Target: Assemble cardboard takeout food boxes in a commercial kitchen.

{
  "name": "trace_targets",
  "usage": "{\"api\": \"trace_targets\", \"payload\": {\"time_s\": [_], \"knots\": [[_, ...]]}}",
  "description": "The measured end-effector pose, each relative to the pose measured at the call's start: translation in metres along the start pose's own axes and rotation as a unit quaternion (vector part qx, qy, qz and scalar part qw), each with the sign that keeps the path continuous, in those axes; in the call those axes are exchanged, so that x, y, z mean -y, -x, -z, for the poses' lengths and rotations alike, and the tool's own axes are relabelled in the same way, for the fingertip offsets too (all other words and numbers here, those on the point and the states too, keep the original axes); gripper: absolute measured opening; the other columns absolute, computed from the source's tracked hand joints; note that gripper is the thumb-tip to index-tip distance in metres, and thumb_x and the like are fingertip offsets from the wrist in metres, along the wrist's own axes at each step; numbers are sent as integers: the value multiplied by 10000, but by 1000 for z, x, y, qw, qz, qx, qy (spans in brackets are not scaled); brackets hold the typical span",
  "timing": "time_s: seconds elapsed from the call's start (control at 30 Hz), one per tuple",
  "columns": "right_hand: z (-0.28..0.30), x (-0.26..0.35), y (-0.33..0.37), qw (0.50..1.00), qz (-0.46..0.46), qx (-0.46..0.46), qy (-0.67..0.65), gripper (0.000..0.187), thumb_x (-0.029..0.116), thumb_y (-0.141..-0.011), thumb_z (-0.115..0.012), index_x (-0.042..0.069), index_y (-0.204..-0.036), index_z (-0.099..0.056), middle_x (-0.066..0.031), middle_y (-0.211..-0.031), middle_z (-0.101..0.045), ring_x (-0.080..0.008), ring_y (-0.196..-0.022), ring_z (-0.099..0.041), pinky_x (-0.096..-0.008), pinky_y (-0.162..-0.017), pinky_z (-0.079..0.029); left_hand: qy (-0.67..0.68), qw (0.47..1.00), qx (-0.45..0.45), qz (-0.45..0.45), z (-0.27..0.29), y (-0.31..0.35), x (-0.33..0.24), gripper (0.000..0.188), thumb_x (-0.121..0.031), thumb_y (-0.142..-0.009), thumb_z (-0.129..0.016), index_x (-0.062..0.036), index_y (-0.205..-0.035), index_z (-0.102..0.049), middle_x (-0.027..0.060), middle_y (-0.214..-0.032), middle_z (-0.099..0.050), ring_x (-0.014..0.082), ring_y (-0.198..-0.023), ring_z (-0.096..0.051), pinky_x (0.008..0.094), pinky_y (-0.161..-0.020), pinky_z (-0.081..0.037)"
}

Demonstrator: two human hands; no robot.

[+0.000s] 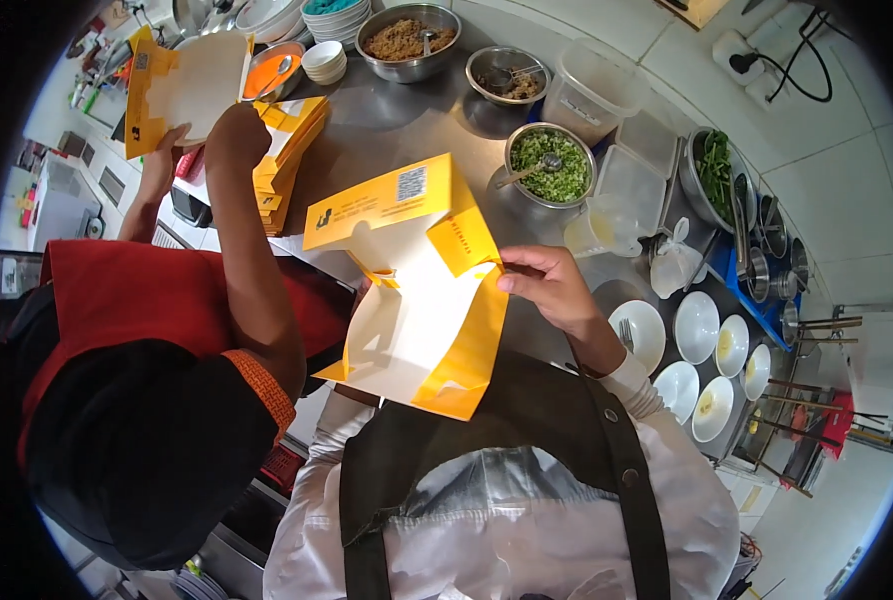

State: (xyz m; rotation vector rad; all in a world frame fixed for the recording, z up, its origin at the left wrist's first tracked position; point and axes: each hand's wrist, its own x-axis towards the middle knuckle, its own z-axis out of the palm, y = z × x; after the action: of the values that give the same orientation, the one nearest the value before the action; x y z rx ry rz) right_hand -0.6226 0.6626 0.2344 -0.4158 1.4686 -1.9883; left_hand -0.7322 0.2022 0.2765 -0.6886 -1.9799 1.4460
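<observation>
A yellow takeaway box (407, 310), partly folded with its white inside facing up, is in front of my chest. Its printed flap stands raised on the far side. My right hand (552, 290) pinches the box's right edge between thumb and fingers. Of my left arm only the white sleeve (332, 440) shows; the box hides the hand. Beside me on the left, a co-worker in a red garment (137, 290) and black cap holds another partly folded yellow box (192, 90) with both hands.
A stack of flat yellow boxes (292, 150) lies on the steel counter (397, 130). Beyond are bowls of chopped greens (552, 180), brown minced food (407, 42) and orange liquid (270, 72). Clear plastic containers (592, 85) and several white bowls (635, 332) stand to the right.
</observation>
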Motion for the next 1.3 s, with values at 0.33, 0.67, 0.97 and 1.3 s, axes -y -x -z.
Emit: {"api": "trace_targets", "payload": {"time_s": [0.33,0.67,0.97,1.3], "knots": [[-10,16,-2,989,145,16,-8,381,-41,-782,-561,22,-1136,-433,-64,-1131,-486,-149,-1036,-492,-251,-815,-443,476,845,-22,241,24,3,-7,233,-200,-839,-570,22,-889,-621,92,-904,-631,125,-843,-581,240,-772,-442],[9,34,-11,975,71,-124,169,309,-12,-722,-627,-25,-1019,-545,-63,-950,-603,-106,-824,-571,-228,-692,-483,881,128,-79,449,276,-28,-89,174,-64,-813,-588,57,-932,-628,95,-808,-639,95,-696,-580,187,-621,-439],[1,37,-26,956,77,-187,214,201,-54,-715,-590,-30,-914,-576,-67,-823,-628,-98,-728,-587,-213,-650,-470,886,117,-111,435,285,-35,-88,174,-63,-816,-591,49,-944,-630,91,-792,-643,82,-679,-576,183,-603,-433],[22,22,-27,963,-9,-175,205,120,-54,-697,-593,-30,-814,-586,-71,-755,-624,-99,-698,-588,-204,-653,-459,873,68,-67,479,289,-36,-96,207,-109,-826,-598,55,-950,-626,73,-776,-646,74,-681,-574,178,-614,-436]]}}
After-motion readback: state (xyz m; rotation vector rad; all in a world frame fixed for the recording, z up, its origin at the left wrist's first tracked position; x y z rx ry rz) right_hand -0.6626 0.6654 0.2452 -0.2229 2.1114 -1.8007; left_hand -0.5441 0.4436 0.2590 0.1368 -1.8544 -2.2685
